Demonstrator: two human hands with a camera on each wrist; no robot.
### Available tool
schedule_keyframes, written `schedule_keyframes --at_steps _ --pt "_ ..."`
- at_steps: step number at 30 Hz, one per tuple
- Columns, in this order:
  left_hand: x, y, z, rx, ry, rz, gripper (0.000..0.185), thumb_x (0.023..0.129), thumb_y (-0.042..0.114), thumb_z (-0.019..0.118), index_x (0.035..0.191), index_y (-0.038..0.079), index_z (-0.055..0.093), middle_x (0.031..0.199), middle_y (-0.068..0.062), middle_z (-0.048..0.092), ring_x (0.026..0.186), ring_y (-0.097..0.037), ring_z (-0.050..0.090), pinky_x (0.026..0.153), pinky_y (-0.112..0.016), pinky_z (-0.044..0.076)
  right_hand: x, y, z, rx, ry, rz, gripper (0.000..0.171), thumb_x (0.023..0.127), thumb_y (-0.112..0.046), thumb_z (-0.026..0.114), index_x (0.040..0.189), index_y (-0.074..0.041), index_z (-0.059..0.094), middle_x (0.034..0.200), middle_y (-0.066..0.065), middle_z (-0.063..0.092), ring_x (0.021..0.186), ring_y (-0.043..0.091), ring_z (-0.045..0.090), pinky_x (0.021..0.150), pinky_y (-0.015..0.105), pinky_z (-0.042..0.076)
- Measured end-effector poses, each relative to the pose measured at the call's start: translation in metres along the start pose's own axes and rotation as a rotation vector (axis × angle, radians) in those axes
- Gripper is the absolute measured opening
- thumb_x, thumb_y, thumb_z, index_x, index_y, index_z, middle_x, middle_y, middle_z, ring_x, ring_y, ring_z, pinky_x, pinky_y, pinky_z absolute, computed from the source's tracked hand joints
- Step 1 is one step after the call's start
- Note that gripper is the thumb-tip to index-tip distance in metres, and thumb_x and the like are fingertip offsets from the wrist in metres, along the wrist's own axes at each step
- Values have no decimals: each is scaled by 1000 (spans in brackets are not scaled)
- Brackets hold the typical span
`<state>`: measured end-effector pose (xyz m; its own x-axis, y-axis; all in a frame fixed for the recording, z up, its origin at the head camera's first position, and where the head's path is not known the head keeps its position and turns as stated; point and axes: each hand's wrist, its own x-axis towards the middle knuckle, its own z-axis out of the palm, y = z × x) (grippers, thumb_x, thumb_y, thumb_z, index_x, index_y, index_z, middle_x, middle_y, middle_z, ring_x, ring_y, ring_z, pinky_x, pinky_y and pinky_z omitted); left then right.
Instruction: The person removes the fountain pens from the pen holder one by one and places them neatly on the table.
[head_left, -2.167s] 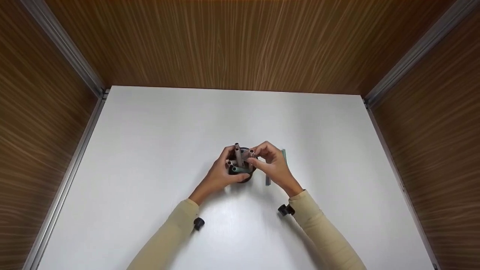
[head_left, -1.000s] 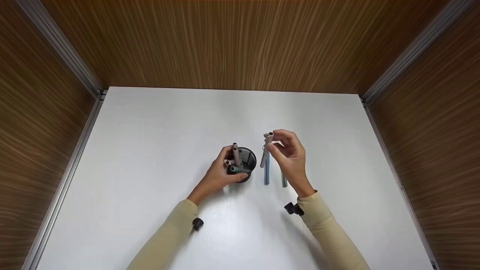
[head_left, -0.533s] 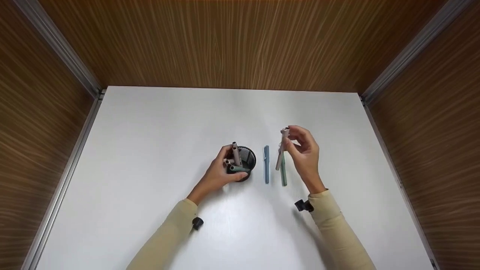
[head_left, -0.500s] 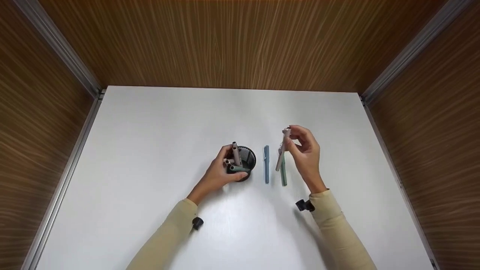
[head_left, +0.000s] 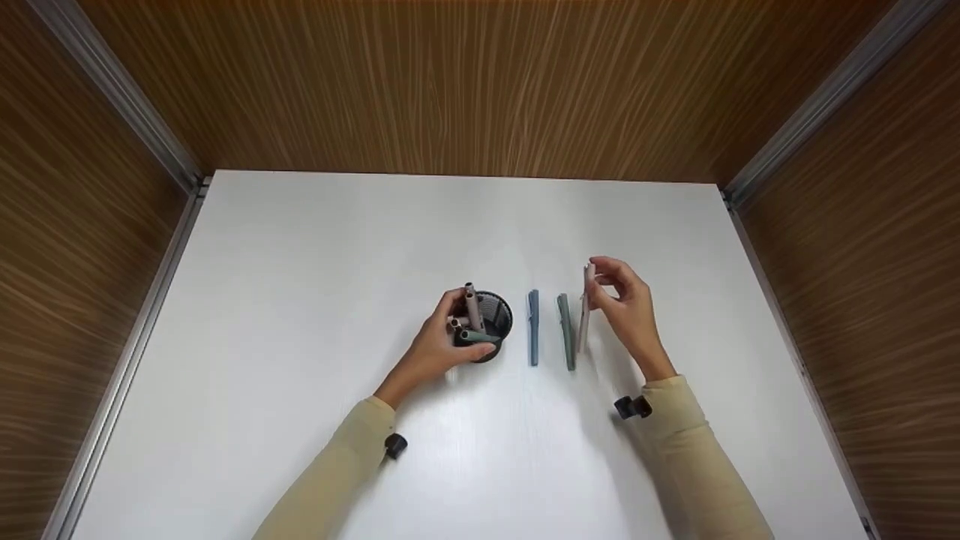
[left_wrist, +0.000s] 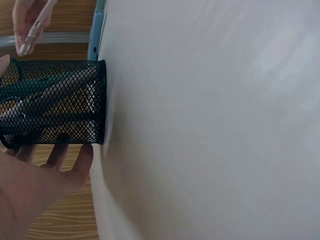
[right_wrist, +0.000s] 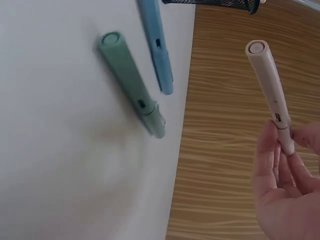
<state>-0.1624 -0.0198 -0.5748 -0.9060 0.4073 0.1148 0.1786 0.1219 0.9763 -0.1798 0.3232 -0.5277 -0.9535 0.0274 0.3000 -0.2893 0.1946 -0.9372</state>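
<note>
My left hand (head_left: 435, 345) grips a black mesh pen holder (left_wrist: 55, 102) standing on the white table. Several pens (head_left: 474, 311) lean inside it, pinkish ones and a green one, partly seen through the mesh. Between thumb and fingertips, my right hand (head_left: 626, 307) pinches a pale pink pen (right_wrist: 269, 82) by its clip end, above the table and just right of the green pen. That green pen (right_wrist: 130, 82) and a blue pen (right_wrist: 157, 47) lie side by side on the table, right of the holder in the head view.
The white table (head_left: 315, 247) is bounded by wood-grain panels (head_left: 465, 90) at the back and both sides, with metal rails (head_left: 135, 97) at the corners. Small black devices (head_left: 632, 407) sit on both sleeves.
My right hand has lifted the pale pink pen out of the holder, carried it right past the blue and green pens, and lowered it. My left hand stays on the holder.
</note>
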Motion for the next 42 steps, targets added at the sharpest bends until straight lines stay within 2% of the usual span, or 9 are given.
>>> schedule_keyframes --at_steps 3,8,13,17,24,31,36,42 --pt "0 1 0 8 1 -6 93 89 34 94 163 20 40 150 -7 58 138 -21 53 114 -48 44 1 6 -6 -54 -20 59 40 103 8 70 142 11 62 127 29 64 106 32 63 70 25 60" --pt "1 0 0 2 3 -2 92 88 31 94 162 19 40 150 -9 59 137 -21 53 114 -48 45 4 19 -14 -118 -27 163 38 103 6 68 141 10 64 124 27 63 102 30 63 68 24 60" --pt "-2 0 1 -3 5 -1 93 88 30 95 163 20 41 150 -9 58 139 -23 53 116 -48 43 4 30 -17 -209 -56 255 40 102 2 65 142 7 64 124 23 64 101 28 63 71 27 61" --pt "-6 -2 3 -5 1 -18 93 88 30 95 163 20 41 151 -14 58 139 -26 52 117 -51 42 1 39 -17 -262 -97 344 41 103 -2 65 143 4 64 127 22 64 102 27 63 74 29 62" --pt "-2 0 2 0 11 -24 93 87 30 96 162 22 42 149 -13 59 138 -26 53 116 -51 43 4 46 -18 -317 -119 407 39 106 -6 67 144 4 64 126 21 62 105 27 59 80 30 61" --pt "-7 44 -4 -93 -7 13 88 89 7 90 161 -1 40 150 -30 55 135 -36 53 114 -56 41 12 48 -17 -386 -128 440 41 106 -9 66 144 5 63 124 20 64 108 28 60 78 26 57" --pt "-6 37 -2 -106 -2 7 89 89 6 91 161 -1 39 150 -31 54 134 -36 53 114 -56 42 13 47 -12 -401 -150 475 41 106 -9 64 145 4 60 121 16 61 103 26 58 76 27 57" --pt "-1 13 3 -60 13 -15 92 88 10 93 163 7 40 151 -24 56 136 -32 52 115 -54 41 12 47 -13 -482 -157 481 38 108 -12 64 143 3 61 119 16 61 103 27 58 83 32 53"
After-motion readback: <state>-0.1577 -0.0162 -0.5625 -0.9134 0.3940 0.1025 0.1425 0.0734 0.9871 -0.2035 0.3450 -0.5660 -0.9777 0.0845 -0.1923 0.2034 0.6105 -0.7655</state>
